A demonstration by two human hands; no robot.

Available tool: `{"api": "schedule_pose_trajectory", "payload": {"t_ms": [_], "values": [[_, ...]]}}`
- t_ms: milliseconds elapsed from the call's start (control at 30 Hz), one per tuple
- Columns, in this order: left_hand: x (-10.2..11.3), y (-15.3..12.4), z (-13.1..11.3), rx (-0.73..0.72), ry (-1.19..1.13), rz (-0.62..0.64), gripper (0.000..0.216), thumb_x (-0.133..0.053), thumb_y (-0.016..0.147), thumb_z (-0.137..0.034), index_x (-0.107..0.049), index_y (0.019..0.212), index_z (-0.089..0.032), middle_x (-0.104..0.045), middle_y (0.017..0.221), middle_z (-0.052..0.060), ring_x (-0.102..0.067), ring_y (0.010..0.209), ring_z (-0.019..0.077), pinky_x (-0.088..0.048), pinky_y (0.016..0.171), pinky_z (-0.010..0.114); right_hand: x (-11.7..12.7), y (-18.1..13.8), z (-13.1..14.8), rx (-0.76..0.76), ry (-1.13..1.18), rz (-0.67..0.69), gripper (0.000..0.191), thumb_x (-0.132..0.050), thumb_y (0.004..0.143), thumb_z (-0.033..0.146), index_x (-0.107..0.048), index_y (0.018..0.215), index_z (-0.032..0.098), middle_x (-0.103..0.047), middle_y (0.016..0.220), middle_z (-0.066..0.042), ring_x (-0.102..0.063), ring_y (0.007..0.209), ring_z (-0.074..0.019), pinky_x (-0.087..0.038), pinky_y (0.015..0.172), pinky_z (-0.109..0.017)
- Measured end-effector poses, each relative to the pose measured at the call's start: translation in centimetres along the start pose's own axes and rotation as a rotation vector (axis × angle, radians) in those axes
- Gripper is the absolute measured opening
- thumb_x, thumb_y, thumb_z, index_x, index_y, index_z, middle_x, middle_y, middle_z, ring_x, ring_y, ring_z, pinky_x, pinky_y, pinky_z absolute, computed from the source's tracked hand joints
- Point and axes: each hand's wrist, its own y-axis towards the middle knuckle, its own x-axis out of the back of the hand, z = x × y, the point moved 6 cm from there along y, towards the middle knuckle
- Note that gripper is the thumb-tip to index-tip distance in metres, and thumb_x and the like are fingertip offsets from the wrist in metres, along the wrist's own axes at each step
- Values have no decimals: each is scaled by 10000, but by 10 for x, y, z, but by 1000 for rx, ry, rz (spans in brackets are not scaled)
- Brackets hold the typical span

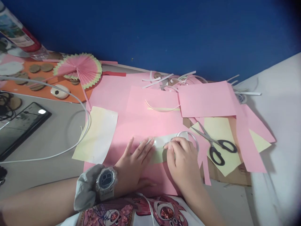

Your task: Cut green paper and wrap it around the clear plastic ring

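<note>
A strip of white and pale green paper (158, 158) lies on pink sheets in front of me. My left hand (136, 163) rests flat with fingers spread, its fingertips pressing the strip's left part. A shiny band of clear tape (160, 142) runs across the strip between my hands. My right hand (182, 157) is closed, thumb and fingers pinched at the band's right end. Behind its knuckles shows the curved rim of a tape roll (194, 138); the hand covers the rest. Right of that hand, black-handled scissors (215, 144) lie partly opened on yellow paper (224, 166).
A white and yellow sheet (100, 135) lies left, under a looping white cable (87, 124). A pink folded-paper fan (81, 67) sits on an orange sheet (47, 95). A phone (24, 127) lies far left. Pink sheets (207, 100) and paper scraps (152, 82) line the blue wall.
</note>
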Motion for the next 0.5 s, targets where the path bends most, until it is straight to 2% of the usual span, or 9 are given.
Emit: {"api": "schedule_pose_trajectory", "payload": {"t_ms": [67,133,200,267,333,400,500], "values": [[0,0,0,-6,10,6,851,-148,844,-678,-235,1417,-55,-149,1510,170,-87,1398,303,-16,1096,592,8,1,-15,-13,-7,-46,161,-389,846,136,-495,747,206,-553,817,-66,-500,797,-224,-399,743,-400],[0,0,0,-8,17,9,849,-157,846,-673,-244,1413,-47,-146,1508,180,-91,1398,305,-27,1099,586,24,1,-39,-97,-38,-172,164,-389,830,116,-471,732,219,-565,783,-64,-510,784,-230,-410,734,-397],[0,0,0,-5,21,-4,846,-162,846,-673,-266,1406,-47,-154,1506,183,-100,1397,306,-32,1103,578,35,1,-56,-136,-35,-200,170,-384,848,141,-476,732,226,-561,795,-75,-523,816,-241,-421,746,-401],[-1,0,1,-3,25,-13,845,-165,843,-676,-280,1402,-53,-160,1505,181,-113,1395,308,-30,1107,570,46,0,-61,-145,-60,-262,135,-395,869,189,-511,805,217,-566,862,-105,-520,895,-263,-418,784,-419],[-2,0,0,-11,25,-21,847,-165,844,-675,-280,1401,-47,-164,1504,185,-127,1391,314,-19,1108,568,51,-1,-51,-89,-49,-307,117,-433,871,228,-534,923,201,-571,937,-124,-510,970,-273,-403,844,-433],[-3,0,0,-19,22,-18,847,-172,846,-671,-278,1400,-40,-169,1502,188,-134,1389,319,-6,1107,566,43,-1,-31,20,1,-236,172,-491,859,262,-524,1017,201,-578,993,-112,-507,1008,-262,-379,894,-428],[-2,0,1,-20,14,-20,842,-175,848,-668,-284,1397,-39,-177,1500,191,-125,1391,320,10,1108,560,15,-2,-8,98,14,18,206,-539,849,307,-524,1041,236,-586,1036,-64,-509,1008,-239,-367,854,-404]]}}
